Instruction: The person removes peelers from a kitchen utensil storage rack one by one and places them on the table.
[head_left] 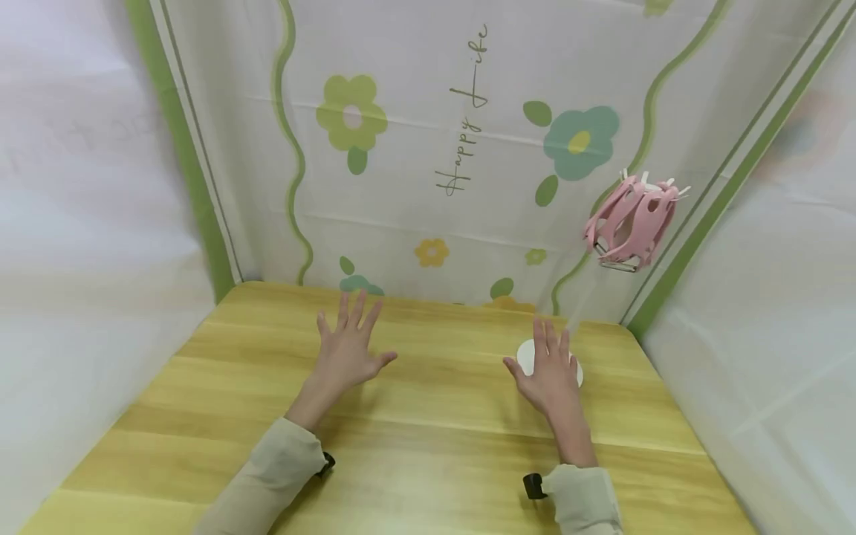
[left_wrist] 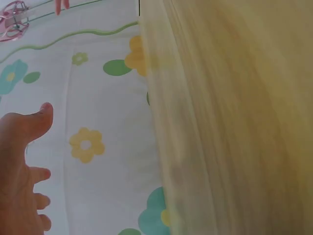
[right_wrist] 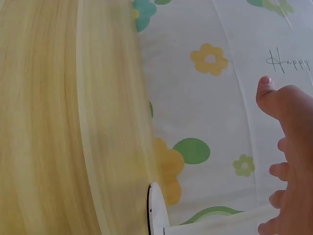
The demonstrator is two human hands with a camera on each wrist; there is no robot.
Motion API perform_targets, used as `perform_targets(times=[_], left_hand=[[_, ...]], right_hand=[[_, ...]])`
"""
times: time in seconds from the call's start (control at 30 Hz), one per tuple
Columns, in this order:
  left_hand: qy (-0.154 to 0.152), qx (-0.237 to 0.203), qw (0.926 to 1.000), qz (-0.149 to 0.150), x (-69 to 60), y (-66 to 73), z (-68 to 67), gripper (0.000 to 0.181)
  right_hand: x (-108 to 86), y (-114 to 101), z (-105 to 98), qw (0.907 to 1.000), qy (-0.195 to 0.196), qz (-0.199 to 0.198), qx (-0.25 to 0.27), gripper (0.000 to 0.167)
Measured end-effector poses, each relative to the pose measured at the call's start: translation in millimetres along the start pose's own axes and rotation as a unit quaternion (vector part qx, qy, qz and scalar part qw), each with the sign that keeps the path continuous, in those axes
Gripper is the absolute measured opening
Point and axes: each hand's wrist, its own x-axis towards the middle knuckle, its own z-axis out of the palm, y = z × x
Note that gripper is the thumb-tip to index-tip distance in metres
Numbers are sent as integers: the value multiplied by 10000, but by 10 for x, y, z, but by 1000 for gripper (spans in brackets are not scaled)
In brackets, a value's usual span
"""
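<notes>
Cloth (head_left: 408, 178): white, flower-printed, upright behind the table, "Happy Life" running sideways.
Table (head_left: 428, 461): wood-grained, beneath both hands.
Stand (right_wrist: 225, 223): at the far right, with a broad round base (head_left: 526, 358), probably for steadiness.
Left hand (head_left: 346, 357): at the far left-centre, fingers straight and spread, gripping nothing.
Right hand (head_left: 551, 375): in front of the base, fingers straight, slightly parted, gripping nothing.
Peelers (head_left: 649, 227), apparently: pink, hung around the stand's top, likely to keep them sorted.
Unclear: the right hand hides part of the base; any contact cannot be told; the overlapping peelers defy counting.

Stand (head_left: 525, 358) on tbl (head_left: 428, 416), back R
</notes>
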Motion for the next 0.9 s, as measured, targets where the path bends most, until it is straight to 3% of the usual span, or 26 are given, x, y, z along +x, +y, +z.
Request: perform_targets(times=[0.07, 0.17, 0.27, 0.37, 0.47, 0.57, 0.77, 0.9], left_hand=[[1, -81, 10000, -6, -8, -18, 18, 99], [95, -322, 9994, 101, 10, -27, 23, 95], [252, -548, 9979, 245, 35, -33, 15, 89], [285, -582, 9973, 355, 37, -47, 9, 85], [294, -650, 9964, 459, 24, -68, 10, 82], [401, -805, 9944, 547, 15, -93, 8, 77], [654, -1037, 9902, 673, 27, -126, -21, 70], [749, -1120, 9879, 769, 44, -132, -41, 67]], right_hand=[[6, -4, 3, 9995, 284, -56, 152, 92], [26, -2, -21, 9918, 1055, -192, 690, 76], [42, 6, -79, 9725, 1847, -251, 1396, 56], [41, 40, -161, 9556, 2270, -77, 1877, 42], [70, 82, -291, 9471, 2388, 153, 2141, 39], [151, 125, -461, 9454, 2299, 365, 2283, 43], [432, 226, -794, 9456, 2093, 882, 2331, 52], [612, 326, -954, 9512, 2008, 966, 2136, 57]])
